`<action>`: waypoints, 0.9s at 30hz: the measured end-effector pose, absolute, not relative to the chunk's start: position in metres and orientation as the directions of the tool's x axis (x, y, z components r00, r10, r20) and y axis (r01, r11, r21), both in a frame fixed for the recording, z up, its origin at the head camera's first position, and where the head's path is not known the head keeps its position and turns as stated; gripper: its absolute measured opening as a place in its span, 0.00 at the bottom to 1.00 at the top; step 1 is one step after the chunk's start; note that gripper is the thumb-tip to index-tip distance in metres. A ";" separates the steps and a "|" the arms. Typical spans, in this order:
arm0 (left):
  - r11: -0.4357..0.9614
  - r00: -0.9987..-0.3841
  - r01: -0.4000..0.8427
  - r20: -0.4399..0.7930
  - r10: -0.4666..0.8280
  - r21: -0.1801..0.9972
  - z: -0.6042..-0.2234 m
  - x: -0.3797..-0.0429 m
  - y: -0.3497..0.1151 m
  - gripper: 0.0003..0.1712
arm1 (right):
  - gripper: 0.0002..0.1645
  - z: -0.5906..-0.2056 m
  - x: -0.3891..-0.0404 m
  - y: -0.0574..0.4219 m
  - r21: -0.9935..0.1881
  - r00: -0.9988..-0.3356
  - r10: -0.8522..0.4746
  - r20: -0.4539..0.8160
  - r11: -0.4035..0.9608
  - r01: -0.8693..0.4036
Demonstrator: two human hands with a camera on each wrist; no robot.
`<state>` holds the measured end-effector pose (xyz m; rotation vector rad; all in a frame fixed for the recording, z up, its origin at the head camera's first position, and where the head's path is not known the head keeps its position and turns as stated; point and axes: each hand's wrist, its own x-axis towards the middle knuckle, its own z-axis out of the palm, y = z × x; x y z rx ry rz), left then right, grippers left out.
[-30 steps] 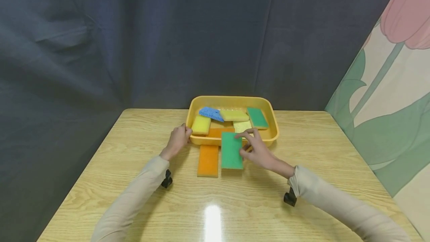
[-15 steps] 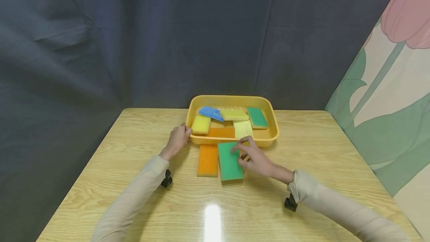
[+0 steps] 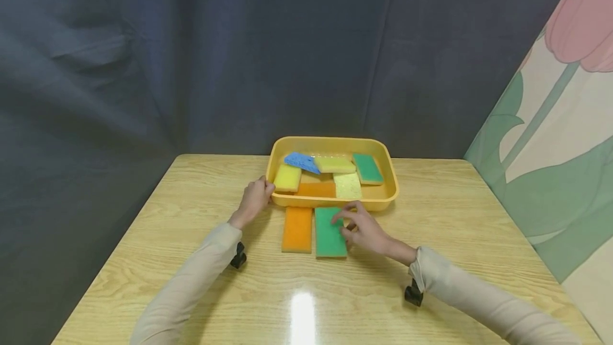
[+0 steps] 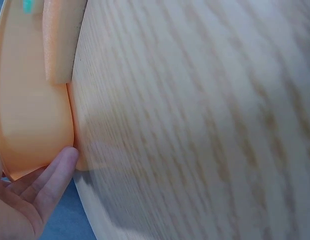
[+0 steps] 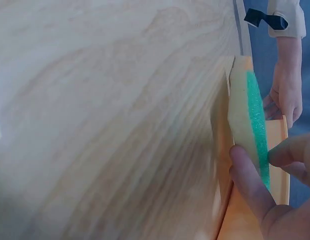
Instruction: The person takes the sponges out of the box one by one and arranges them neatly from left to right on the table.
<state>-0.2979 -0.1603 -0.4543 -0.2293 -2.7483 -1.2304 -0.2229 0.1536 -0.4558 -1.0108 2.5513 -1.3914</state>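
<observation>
The right hand (image 3: 366, 230) pinches the green sponge (image 3: 328, 236) between thumb and fingers at its right side; the fingers cover its far right corner. The sponge is positioned over the table (image 3: 215, 302) in front of the yellow tray (image 3: 330, 202), just beside an orange sponge (image 3: 297, 230). Whether its underside is fully in contact with the tabletop cannot be determined. The left hand (image 3: 254, 200) grips the tray's left front corner; its thumb is mostly cut off in the left wrist view. Inside the tray, the front wall appears to obscure the near edge of an orange piece (image 3: 316, 190). Where a blue sponge (image 3: 301, 162) meets a yellow sponge (image 3: 335, 164), the overlap is unclear.
</observation>
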 end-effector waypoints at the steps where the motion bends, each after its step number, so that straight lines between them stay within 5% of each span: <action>1: 0.658 -0.981 0.187 0.173 0.087 0.729 -0.455 -0.298 -0.160 0.12 | 0.13 -0.457 -0.223 0.154 -0.771 -0.786 -0.572 0.236 0.382 -0.510; 27: 0.672 -0.985 0.165 0.153 0.078 0.722 -0.455 -0.300 -0.160 0.11 | 0.20 -0.464 -0.224 0.149 -0.720 -0.780 -0.611 0.136 0.480 -0.502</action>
